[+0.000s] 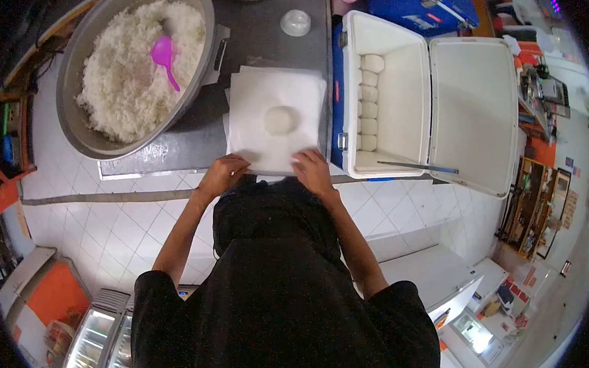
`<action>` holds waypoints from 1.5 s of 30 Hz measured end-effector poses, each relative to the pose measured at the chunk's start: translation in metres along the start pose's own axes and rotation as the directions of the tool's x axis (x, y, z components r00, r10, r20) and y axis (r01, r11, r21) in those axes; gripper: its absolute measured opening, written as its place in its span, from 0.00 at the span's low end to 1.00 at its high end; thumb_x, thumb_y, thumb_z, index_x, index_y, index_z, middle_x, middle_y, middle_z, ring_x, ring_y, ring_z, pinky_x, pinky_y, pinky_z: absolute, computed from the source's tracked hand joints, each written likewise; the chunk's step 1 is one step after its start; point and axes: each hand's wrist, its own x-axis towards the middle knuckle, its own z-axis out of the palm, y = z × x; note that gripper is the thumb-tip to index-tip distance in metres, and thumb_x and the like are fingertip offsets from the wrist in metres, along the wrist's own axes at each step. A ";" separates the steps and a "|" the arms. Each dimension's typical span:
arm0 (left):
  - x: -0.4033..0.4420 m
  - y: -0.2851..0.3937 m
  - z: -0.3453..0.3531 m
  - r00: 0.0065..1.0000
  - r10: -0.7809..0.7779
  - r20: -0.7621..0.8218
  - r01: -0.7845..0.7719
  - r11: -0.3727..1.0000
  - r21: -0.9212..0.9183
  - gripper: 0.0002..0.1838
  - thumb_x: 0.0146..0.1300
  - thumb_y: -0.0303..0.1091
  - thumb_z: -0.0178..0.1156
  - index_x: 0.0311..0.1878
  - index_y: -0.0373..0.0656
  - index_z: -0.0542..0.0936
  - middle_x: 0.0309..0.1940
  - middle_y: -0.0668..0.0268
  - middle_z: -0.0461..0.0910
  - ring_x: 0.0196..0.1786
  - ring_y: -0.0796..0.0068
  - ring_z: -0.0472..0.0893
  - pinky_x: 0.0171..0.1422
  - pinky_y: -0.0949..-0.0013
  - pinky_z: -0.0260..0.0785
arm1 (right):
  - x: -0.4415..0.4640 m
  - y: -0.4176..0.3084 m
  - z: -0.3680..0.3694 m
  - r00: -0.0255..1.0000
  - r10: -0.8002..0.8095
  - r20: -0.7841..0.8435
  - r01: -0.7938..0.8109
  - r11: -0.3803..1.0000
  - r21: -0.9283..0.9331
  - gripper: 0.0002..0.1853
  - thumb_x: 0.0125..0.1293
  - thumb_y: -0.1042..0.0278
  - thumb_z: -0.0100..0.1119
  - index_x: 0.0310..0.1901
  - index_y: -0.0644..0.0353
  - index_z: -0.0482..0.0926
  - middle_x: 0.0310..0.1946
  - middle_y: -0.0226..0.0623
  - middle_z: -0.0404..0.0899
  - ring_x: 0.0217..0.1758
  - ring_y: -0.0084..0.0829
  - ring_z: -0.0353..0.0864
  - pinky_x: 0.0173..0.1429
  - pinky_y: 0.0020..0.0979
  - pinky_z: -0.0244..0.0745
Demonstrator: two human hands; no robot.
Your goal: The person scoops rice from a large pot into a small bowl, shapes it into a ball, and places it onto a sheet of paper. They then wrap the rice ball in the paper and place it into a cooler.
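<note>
A stack of white paper sheets [253, 90] lies on the dark counter in front of me. A rounded mound of white rice [280, 120] sits near the middle of the top sheet. At the sheet's near left corner, my left hand [226, 174] pinches the paper edge between thumb and fingers. My right hand [314, 172] grips the near right corner in the same way, fingers bent over the edge. Neither hand touches the rice mound.
Left stands a large metal pot [66, 96] of cooked rice with a pink ladle [162, 53] in it. A small clear bowl [295, 23] is behind the paper. Right, an open cooler [397, 102] holds several white wrapped bundles [368, 110]; its lid [474, 114] hangs open rightward.
</note>
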 end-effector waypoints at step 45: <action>0.022 -0.008 0.019 0.969 0.095 -0.229 -0.081 0.994 0.071 0.14 0.59 0.24 0.65 0.50 0.43 0.83 0.34 0.58 0.84 0.39 0.57 0.82 0.47 0.59 0.75 | 0.033 -0.016 -0.020 0.980 -0.143 0.138 0.134 0.989 0.069 0.07 0.63 0.65 0.62 0.36 0.60 0.83 0.39 0.39 0.82 0.46 0.42 0.79 0.53 0.42 0.74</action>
